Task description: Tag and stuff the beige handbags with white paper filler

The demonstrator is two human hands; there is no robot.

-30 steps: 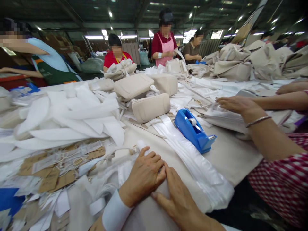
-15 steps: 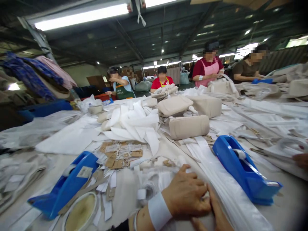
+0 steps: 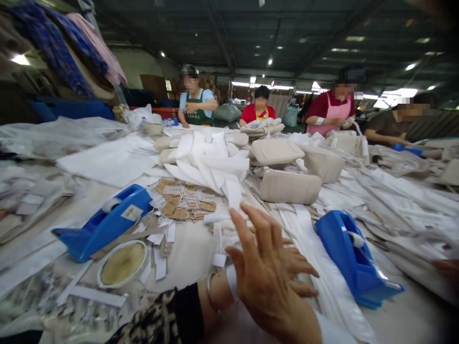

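My right hand (image 3: 267, 274) comes in from the lower right, a white band round its wrist. Its fingers stretch up and to the left, apart, with nothing seen in them. Behind it, crossing under, is my left hand (image 3: 301, 270), mostly hidden. The left fingers that show are spread and point right; its palm cannot be seen. On the left arm are a bracelet (image 3: 211, 292) and a black patterned sleeve (image 3: 161, 313). Right of both hands lie long white strips (image 3: 322, 277) and a blue tape dispenser (image 3: 355, 263). A small white piece (image 3: 219, 260) lies left of the hands.
Another blue tape dispenser (image 3: 107, 217), a round white-rimmed dish (image 3: 124, 263) and brown stringed tags (image 3: 179, 200) lie to the left. Beyond are white foam-like sheets (image 3: 208, 162) and beige padded pouches (image 3: 290, 186). Several people, one in a pink apron (image 3: 337, 114), work across the table.
The hands were low together, the left closed over the right's fingers on the table. Now my right hand has risen in front of the left, and both have opened. The view has shifted.
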